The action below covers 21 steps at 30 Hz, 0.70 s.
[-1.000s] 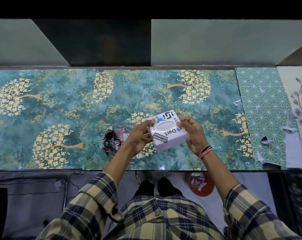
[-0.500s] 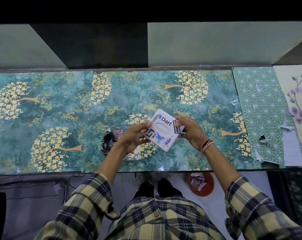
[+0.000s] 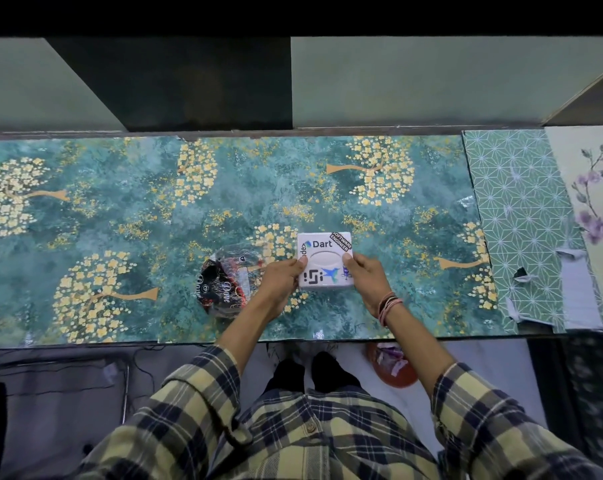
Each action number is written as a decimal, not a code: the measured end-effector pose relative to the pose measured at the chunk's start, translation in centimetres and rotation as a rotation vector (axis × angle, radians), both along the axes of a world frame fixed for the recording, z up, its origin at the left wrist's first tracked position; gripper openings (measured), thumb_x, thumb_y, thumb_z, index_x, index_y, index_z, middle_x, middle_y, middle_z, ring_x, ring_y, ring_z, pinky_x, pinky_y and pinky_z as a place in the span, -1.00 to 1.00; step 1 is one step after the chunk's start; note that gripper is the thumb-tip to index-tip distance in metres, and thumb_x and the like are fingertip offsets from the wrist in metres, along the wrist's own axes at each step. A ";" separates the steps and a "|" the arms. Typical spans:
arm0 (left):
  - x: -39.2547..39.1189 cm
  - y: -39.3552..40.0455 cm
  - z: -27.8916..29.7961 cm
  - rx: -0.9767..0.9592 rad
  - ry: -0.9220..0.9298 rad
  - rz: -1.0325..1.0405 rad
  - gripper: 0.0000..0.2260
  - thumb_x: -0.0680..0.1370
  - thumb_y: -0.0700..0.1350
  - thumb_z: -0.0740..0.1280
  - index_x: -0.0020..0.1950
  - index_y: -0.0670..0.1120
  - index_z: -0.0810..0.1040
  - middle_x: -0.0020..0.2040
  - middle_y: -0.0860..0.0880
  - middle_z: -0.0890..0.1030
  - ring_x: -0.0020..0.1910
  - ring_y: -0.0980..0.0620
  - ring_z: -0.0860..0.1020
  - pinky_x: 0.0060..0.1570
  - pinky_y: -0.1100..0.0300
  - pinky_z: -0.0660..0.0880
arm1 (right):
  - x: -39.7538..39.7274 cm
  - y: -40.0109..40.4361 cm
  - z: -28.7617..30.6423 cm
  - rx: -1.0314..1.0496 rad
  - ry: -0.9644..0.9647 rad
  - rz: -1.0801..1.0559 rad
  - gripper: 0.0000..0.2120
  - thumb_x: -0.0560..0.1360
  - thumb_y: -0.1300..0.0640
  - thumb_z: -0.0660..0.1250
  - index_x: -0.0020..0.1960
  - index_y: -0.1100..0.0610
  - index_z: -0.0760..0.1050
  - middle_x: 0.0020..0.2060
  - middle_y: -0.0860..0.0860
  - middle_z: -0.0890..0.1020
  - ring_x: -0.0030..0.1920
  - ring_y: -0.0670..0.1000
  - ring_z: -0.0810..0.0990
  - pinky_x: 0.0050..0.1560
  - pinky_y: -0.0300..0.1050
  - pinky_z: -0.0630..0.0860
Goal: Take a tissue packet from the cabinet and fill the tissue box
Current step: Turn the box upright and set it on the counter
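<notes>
A white square tissue box (image 3: 324,260) with stickers and an oval slot on top sits on the teal flowered counter (image 3: 120,209), slot facing up. My left hand (image 3: 282,277) grips its left side and my right hand (image 3: 364,271) grips its right side. Just left of my left hand lies a crumpled dark plastic wrapper (image 3: 223,285) with red and gold print. No tissue shows through the slot.
Behind the counter stand grey-green cabinet panels with a dark open gap (image 3: 203,84). A green geometric sheet (image 3: 521,216) and a floral sheet (image 3: 594,209) cover the counter's right end. An orange bin (image 3: 393,365) stands on the floor below.
The box was held tilted above the counter and turned in both hands; now it sits level on the counter with its slot up, both hands still on its sides.
</notes>
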State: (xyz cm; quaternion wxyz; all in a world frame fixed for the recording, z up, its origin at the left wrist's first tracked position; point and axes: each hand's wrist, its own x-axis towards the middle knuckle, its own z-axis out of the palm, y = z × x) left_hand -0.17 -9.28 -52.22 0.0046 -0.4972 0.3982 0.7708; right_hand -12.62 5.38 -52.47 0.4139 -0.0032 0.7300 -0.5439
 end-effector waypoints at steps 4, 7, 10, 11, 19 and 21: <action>-0.5 0.4 -1.0 -0.039 -0.031 -0.046 -0.81 0.67 -0.18 0.32 0.13 -0.26 0.66 0.07 -0.18 0.74 -0.02 -0.11 0.72 0.09 -0.03 0.65 | 0.1 0.3 -0.7 0.072 0.073 0.056 -0.74 0.66 0.11 0.25 0.13 0.24 0.64 -0.03 0.14 0.74 -0.07 0.12 0.72 0.06 0.14 0.66; -0.4 0.6 -1.7 -0.073 -0.055 -0.059 -0.79 0.68 -0.18 0.30 0.15 -0.30 0.65 0.08 -0.20 0.73 -0.04 -0.11 0.71 0.08 -0.05 0.65 | 0.2 0.2 -1.6 0.148 0.122 0.110 -0.71 0.63 0.00 0.27 0.08 0.17 0.66 -0.05 0.13 0.75 -0.03 0.17 0.73 0.05 0.23 0.65; -0.4 0.9 -2.0 -0.125 -0.063 -0.083 -0.79 0.67 -0.17 0.31 0.13 -0.29 0.65 -0.01 -0.15 0.74 -0.08 -0.10 0.70 0.00 0.00 0.66 | 0.2 0.3 -2.5 0.200 0.154 0.129 -0.69 0.58 -0.10 0.26 0.02 0.08 0.67 -0.10 0.09 0.76 -0.06 0.17 0.73 0.03 0.26 0.65; -0.4 1.0 -1.9 -0.139 -0.063 -0.093 -0.80 0.67 -0.16 0.32 0.12 -0.26 0.66 -0.03 -0.13 0.74 -0.09 -0.10 0.70 -0.02 0.01 0.66 | 0.2 0.3 -2.5 0.208 0.160 0.130 -0.70 0.58 -0.11 0.25 0.02 0.05 0.67 -0.10 0.08 0.76 -0.06 0.16 0.73 0.03 0.26 0.65; -0.6 1.2 -1.6 -0.253 -0.137 -0.127 -0.81 0.68 -0.14 0.31 0.02 -0.22 0.66 -0.14 -0.09 0.72 -0.26 0.04 0.67 -0.36 0.26 0.56 | 0.1 0.1 -2.4 0.258 0.194 0.139 -0.70 0.60 -0.07 0.27 0.02 0.10 0.68 -0.11 0.10 0.76 -0.04 0.19 0.72 0.04 0.22 0.64; -0.6 1.3 -1.5 -0.262 -0.157 -0.134 -0.76 0.68 -0.13 0.31 0.04 -0.29 0.66 -0.16 -0.08 0.72 -0.26 0.02 0.67 -0.31 0.19 0.59 | 0.1 0.1 -2.3 0.268 0.192 0.143 -0.70 0.62 -0.04 0.27 0.03 0.13 0.68 -0.10 0.11 0.75 -0.04 0.20 0.72 0.03 0.19 0.64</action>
